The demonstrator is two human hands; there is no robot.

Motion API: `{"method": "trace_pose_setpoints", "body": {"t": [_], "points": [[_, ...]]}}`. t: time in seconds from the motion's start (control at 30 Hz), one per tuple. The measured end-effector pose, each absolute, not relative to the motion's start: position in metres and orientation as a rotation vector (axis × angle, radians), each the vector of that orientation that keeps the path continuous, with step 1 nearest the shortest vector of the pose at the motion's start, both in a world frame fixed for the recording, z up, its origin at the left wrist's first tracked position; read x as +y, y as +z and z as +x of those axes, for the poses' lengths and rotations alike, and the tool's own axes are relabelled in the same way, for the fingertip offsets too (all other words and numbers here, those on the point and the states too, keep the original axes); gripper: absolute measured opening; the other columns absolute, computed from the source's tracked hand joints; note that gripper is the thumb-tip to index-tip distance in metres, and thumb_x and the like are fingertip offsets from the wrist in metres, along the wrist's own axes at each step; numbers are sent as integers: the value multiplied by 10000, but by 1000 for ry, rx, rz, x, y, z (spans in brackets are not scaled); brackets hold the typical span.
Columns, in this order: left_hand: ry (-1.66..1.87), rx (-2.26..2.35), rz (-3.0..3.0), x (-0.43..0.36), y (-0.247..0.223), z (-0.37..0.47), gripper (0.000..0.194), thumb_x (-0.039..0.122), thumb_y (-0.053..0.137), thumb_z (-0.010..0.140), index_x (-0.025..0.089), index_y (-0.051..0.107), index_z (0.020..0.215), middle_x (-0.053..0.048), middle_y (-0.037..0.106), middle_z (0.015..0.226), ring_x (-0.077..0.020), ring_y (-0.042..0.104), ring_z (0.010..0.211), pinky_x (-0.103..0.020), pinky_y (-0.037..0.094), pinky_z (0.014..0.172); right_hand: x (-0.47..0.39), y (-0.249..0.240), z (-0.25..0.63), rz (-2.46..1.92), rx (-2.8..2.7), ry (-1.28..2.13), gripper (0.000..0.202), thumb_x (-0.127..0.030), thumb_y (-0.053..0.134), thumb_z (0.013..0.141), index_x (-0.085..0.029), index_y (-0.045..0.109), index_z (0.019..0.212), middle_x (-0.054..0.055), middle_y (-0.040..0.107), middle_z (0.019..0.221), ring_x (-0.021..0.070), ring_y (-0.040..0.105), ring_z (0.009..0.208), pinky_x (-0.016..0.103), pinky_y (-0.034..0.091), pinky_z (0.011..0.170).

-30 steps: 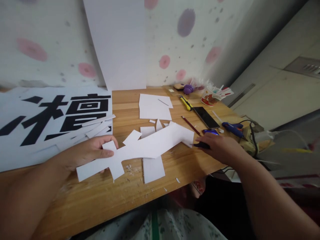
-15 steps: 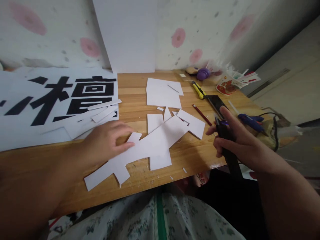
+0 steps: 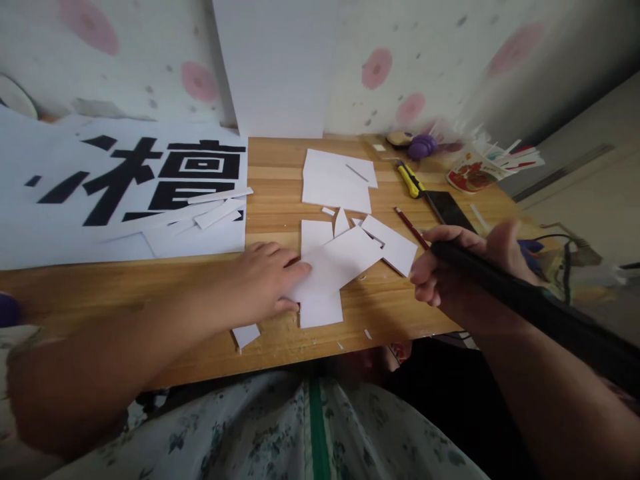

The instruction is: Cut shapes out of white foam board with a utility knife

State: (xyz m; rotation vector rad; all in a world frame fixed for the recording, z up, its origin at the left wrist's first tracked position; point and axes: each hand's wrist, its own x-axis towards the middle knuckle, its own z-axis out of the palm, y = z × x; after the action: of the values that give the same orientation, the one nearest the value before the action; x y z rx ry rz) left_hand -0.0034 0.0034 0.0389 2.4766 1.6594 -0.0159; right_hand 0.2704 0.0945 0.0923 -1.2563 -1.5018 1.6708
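Note:
My left hand [image 3: 265, 280] lies over a cut white foam board piece [image 3: 345, 263], fingers stretched and touching its left part, which they largely hide. A lower arm of that piece shows below my wrist. Underneath it lies another white board piece [image 3: 320, 315]. My right hand [image 3: 465, 267] is raised over the table's right side, palm partly upward, fingers curled round a long black utility knife [image 3: 515, 287]. The knife's rear points toward the lower right; its blade is not visible. Just left of the right hand is a dark red pencil [image 3: 411, 227].
A paper sheet with large black characters [image 3: 125, 173] lies at left under white strips [image 3: 220, 207]. Further back are a white board [image 3: 337, 180] and a yellow cutter [image 3: 410, 179]. A paper tub [image 3: 470, 170] and a blue glue gun [image 3: 533, 253] stand and lie at right.
My left hand has slid right along the white piece. The right hand has turned over, swinging the black knife's rear end out to the right. The view has shifted slightly left.

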Motion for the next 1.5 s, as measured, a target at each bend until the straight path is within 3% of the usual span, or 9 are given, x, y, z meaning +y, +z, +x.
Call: {"method": "trace_pose_setpoints", "body": {"t": [0.2,0.4,0.5,0.6,0.77,0.9,1.03,1.3,1.5], "points": [[173,1526,2563,7,28,-22,441,376,759,797,269,617,1200,-64,620,1231,-291,537,1142,-469,423,1004,94,60,266,-846,-1371,1883,738,-821,737,481,-316,675,1016,46,786,965,238,754,720,247,513,431],[219,1620,2592,-3,26,-19,367,366,713,808,261,629,1150,-69,620,1155,-308,543,1076,-491,457,917,79,34,264,-701,-1600,1704,420,-516,846,671,-312,630,968,-39,707,614,159,633,450,251,494,421],[201,1773,2534,-9,30,-11,387,350,707,769,269,626,1139,-61,610,1063,-308,542,1001,-475,470,838,72,34,266,-732,-1790,1602,463,-603,787,696,-296,675,1023,-38,623,543,135,525,376,242,390,338],[199,1901,2453,-10,32,-8,417,372,691,743,247,629,1136,-76,590,1036,-311,535,979,-467,478,816,69,37,267,-862,-2031,1387,518,-679,668,770,-272,727,1084,34,689,683,175,611,511,271,435,390],[305,2041,2285,-2,29,-6,445,474,669,763,243,624,1140,-85,592,1062,-318,556,991,-494,493,844,73,38,262,-1035,-2210,973,322,-534,709,806,-282,760,1000,78,745,987,279,695,911,372,566,701],[280,2090,2173,2,30,0,418,499,644,810,243,628,1140,-81,599,1050,-332,577,1002,-541,498,865,74,41,252,-1016,-2094,1021,150,-326,762,755,-247,683,856,13,702,778,190,656,706,294,530,611],[351,1927,2281,-3,28,-1,370,458,617,858,207,635,1130,-105,584,1106,-311,576,993,-515,525,859,67,40,239,-1008,-1856,1130,229,-250,761,715,-246,574,847,-30,641,739,137,602,647,242,496,574],[558,1372,2756,-10,14,-6,279,247,529,931,160,611,1183,-95,604,1295,-282,486,1279,-451,423,1101,60,18,220,-1035,-1757,1007,234,-302,743,766,-280,628,968,7,712,883,177,673,740,316,557,672],[592,1324,2780,-9,11,-5,311,225,488,942,150,592,1226,-71,631,1278,-234,543,1235,-373,436,1088,56,20,211,-1165,-1900,862,196,-358,738,765,-243,692,918,25,755,820,202,714,734,316,576,658]]}}
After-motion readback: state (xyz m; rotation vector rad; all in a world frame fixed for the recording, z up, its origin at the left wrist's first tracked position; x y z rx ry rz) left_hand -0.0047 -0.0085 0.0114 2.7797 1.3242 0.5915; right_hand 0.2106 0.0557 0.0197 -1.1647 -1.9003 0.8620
